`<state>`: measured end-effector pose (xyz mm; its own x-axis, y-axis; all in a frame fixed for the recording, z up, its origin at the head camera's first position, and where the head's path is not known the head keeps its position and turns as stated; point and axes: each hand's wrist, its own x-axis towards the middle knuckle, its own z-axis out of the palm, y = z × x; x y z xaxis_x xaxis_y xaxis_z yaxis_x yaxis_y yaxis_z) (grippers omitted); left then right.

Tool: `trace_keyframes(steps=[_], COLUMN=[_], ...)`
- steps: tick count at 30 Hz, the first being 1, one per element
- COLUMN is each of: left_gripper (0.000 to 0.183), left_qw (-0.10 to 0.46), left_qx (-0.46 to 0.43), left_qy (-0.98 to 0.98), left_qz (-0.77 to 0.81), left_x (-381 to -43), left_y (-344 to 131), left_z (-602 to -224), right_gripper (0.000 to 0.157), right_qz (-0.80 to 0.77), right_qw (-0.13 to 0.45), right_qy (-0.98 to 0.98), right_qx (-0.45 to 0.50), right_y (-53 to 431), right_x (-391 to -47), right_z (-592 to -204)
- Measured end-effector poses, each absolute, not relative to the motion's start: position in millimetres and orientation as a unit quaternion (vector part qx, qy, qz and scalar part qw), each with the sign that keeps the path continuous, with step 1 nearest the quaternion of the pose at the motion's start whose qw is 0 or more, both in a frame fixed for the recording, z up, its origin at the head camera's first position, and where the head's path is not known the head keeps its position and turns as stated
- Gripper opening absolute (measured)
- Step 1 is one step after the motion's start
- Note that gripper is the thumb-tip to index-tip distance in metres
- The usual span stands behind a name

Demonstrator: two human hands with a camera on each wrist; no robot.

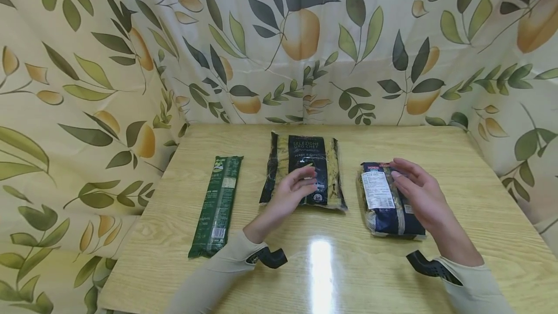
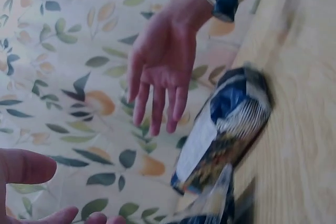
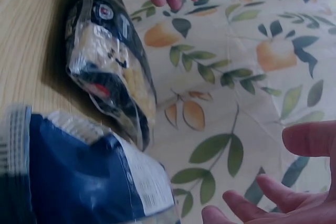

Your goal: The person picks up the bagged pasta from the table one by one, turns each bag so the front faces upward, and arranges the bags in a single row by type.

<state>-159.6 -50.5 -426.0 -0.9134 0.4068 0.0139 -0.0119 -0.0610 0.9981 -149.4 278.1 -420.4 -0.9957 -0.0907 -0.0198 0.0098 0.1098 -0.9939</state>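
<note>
Three packs lie on the wooden table: a long green spaghetti pack [image 1: 216, 205] on the left, a black penne bag [image 1: 307, 159] in the middle and a dark blue pasta bag [image 1: 383, 202] with a white label on the right. My left hand [image 1: 293, 193] hovers over the penne bag's lower part, fingers loosely bent and holding nothing. Above the blue bag's right side hangs my right hand [image 1: 420, 193], also holding nothing. In the left wrist view the right hand [image 2: 165, 72] shows its palm, fingers extended, apart from the blue bag [image 2: 228, 124].
A leaf-and-fruit patterned curtain [image 1: 270, 62] closes off the back and both sides of the table [image 1: 348, 265]. A bright light reflection lies on the front middle of the tabletop. Each sleeve carries a black wrist mount [image 1: 270, 258].
</note>
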Motion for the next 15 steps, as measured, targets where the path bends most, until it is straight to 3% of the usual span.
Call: trace_keyframes(steps=[15], left_gripper=[0.052], left_qw=[0.266], left_qx=[0.115], left_qy=[0.601], left_qz=[0.745], left_x=[-147], left_y=[-5], left_z=[-445], right_gripper=[0.058], right_qz=[-0.628], right_qw=[0.027], right_qy=[0.777], right_qx=[0.038], right_y=[313], right_x=[-136], right_z=[-435])
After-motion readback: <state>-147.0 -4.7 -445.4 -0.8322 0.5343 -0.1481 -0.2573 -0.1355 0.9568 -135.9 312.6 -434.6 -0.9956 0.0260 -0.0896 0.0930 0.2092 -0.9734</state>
